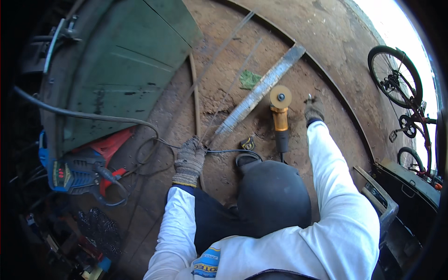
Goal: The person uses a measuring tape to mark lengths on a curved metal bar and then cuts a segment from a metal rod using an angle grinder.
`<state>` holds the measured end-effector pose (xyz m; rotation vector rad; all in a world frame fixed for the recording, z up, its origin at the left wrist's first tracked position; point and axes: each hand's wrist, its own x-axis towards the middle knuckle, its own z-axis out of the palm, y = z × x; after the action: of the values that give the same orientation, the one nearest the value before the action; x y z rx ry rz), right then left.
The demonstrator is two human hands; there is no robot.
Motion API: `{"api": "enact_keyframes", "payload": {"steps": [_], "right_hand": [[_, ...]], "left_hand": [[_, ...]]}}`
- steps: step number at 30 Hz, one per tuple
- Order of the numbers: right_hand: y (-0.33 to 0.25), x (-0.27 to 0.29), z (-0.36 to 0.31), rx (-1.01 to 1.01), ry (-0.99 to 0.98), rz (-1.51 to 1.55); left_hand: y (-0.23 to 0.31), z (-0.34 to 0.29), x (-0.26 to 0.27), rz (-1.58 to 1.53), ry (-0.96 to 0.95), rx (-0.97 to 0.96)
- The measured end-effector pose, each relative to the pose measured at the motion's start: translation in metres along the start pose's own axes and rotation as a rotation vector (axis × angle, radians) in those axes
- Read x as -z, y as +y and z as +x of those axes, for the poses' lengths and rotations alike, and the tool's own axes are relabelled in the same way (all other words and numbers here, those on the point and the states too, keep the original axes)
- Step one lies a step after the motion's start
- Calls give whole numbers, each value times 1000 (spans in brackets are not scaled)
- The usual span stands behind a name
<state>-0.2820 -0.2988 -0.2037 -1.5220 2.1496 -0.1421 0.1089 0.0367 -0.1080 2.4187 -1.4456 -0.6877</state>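
Observation:
My left hand [190,157], in a grey knit glove, is closed at the near end of a thin metal rod [240,72] that slants away to the upper right. A dark cable [224,150] passes by its fingers. My right hand [315,111], gloved too, is closed at the right; a small pale tip pokes out of its fingers, too small to name. Between the hands an angle grinder [281,120] with a tan disc [280,97] lies on the ground, its cord toward me. A silvery metal bar [263,86] lies diagonally beside it.
A tape measure [247,143] and a green cloth [250,80] lie on the dirt floor. At left stand a green metal panel [121,70] and a blue-and-red machine [77,175] with cables. A curved dark steel strip [333,88] borders the right; a bicycle [405,88] is beyond.

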Motion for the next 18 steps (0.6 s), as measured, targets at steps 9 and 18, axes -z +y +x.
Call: {"api": "enact_keyframes", "payload": {"steps": [9,18], "right_hand": [[23,94,-194,-404,-422,866],[5,199,-311,-387,-694,332]], "left_hand": [[92,-53,136,79,-127,201],[126,-125,221,148,-219,299]]}}
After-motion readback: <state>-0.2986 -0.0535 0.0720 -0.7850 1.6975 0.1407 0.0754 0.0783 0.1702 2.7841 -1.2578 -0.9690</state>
